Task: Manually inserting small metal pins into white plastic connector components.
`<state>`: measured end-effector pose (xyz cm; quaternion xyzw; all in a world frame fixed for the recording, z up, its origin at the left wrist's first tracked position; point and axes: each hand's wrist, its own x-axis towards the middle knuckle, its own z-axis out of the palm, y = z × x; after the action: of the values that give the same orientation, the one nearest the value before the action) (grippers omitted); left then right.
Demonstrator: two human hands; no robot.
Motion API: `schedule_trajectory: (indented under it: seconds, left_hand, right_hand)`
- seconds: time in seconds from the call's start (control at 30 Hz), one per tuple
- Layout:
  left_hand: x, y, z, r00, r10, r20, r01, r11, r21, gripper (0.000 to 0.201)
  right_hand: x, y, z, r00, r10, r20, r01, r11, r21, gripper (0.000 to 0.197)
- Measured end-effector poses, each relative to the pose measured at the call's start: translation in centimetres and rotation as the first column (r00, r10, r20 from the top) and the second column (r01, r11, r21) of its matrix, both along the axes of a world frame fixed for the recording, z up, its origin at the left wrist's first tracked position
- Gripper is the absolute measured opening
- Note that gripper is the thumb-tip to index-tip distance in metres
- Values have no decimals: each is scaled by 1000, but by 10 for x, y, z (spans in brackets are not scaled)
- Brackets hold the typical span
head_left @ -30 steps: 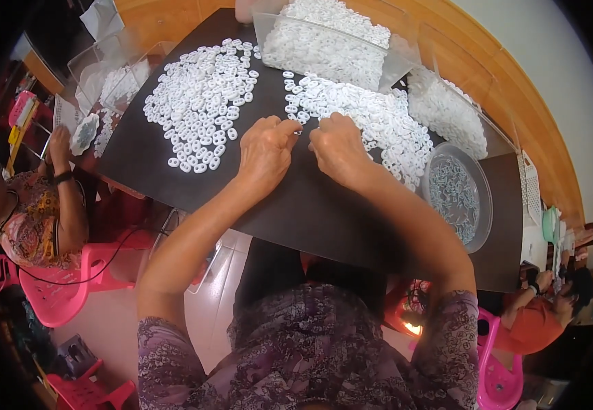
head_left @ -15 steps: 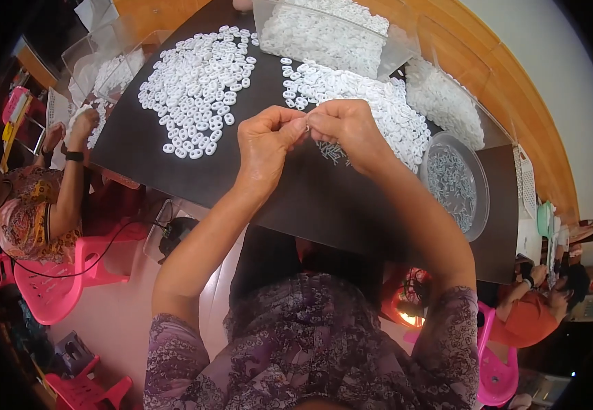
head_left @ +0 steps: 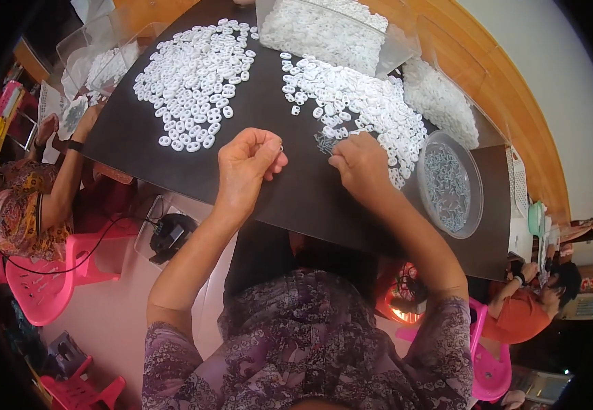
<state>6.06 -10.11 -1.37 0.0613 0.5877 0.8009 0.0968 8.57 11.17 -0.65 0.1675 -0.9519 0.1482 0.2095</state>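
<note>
Over the dark table, my left hand (head_left: 243,167) is closed in a pinch, thumb against curled fingers. Only a tiny pale bit shows at the tip, too small to name. My right hand (head_left: 365,166) is lowered beside a small heap of grey screws (head_left: 324,142), its fingers drawn together; whatever is between them is hidden. Just beyond it spreads a pile of white plastic oval pieces with two holes (head_left: 361,96). A second pile of such white pieces (head_left: 197,75) lies to the left, beyond my left hand.
A round clear bowl (head_left: 475,188) of grey screws stands right of my right arm. Clear bins (head_left: 402,51) full of white pieces line the table's far side. Another person (head_left: 33,205) works at the left; someone in orange (head_left: 522,318) is at the right. A pink chair (head_left: 43,280) stands lower left.
My hands, together over the table before, have parted. The left moved back toward me and left; the right came down and to the right, beside the small screw heap.
</note>
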Motion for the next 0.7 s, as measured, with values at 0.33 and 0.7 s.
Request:
schedule_trajectory:
  seconds: [0.33,0.7]
  left_hand:
    - [5,-3,-4,1000,-9,-15,10,999,46,16]
    - [7,-5,-7,1000,15,-15,-13,995,96,14]
  right_hand:
    - [3,-11,3,997,17,-70,-20,999,-46,16]
    - [-13,-36,5,981,127,-144,-128,992,5,13]
